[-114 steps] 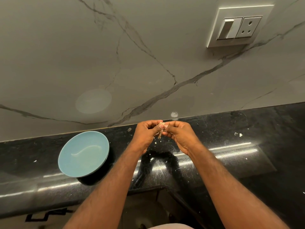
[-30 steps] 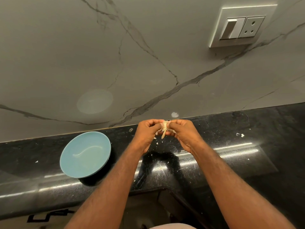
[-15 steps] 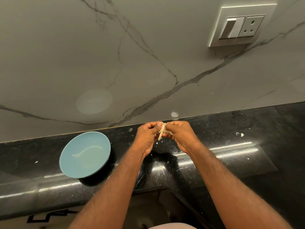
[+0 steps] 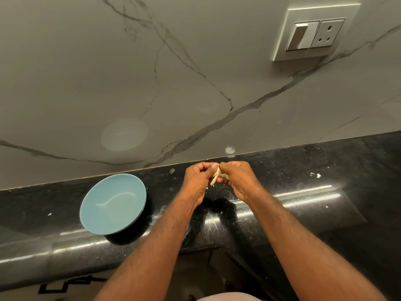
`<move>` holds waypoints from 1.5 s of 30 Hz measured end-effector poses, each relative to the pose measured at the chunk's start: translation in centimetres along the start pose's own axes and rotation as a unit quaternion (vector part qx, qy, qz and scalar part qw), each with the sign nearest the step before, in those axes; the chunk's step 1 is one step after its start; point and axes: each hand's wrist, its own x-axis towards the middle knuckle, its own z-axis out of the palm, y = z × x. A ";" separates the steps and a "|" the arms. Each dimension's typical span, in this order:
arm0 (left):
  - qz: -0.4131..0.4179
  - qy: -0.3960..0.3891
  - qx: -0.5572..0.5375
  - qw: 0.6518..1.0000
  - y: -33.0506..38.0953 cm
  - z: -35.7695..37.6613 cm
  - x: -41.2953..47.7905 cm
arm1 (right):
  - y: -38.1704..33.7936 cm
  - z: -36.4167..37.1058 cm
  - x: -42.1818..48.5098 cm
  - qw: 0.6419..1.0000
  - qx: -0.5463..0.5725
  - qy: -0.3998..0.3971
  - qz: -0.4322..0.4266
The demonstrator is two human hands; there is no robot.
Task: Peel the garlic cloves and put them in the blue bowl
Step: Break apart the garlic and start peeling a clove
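Kitchen nook: glossy black granite counter against a grey marble-veined backsplash, with a switch-and-socket plate at upper right. Both hands are held together above the counter near the back edge. The left hand and right hand each have their fingers curled in, pinching the same garlic clove between the fingertips; a strip of papery skin hangs down off it. The clove is mostly hidden by the fingers, so I can't tell how much skin is left on it. The blue bowl sits on the counter to the left of the hands, apart from them, and looks empty. A few skin flakes lie scattered on the granite. My read: this is mid-peel on the first clove, with nothing delivered yet. To do it well, anchor the clove with one hand, catch the loose flap with the other thumbnail and pull along the clove's length rather than picking bits off; rotate the clove and repeat. Keep the grip light since a bare clove is slippery. Shed the skin over the counter, not over the bowl, and check the root end is clean before dropping it in.
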 end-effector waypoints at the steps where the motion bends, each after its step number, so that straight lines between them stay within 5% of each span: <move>1: 0.002 0.001 0.003 1.000 -0.1 0.0 0.1 | 0.0 0.0 0.0 1.000 0.002 0.001 -0.001; 10: 0.014 0.008 0.008 1.000 -0.2 0.7 -0.1 | 0.1 -0.3 0.2 1.000 0.021 0.019 0.009; 17: 0.015 0.036 -0.010 0.999 0.1 0.1 0.0 | -0.1 -0.5 -0.1 0.993 0.106 -0.049 0.019; 45: 0.050 0.055 0.036 0.997 0.5 0.6 -0.2 | 0.1 0.1 0.7 0.998 0.067 -0.013 -0.002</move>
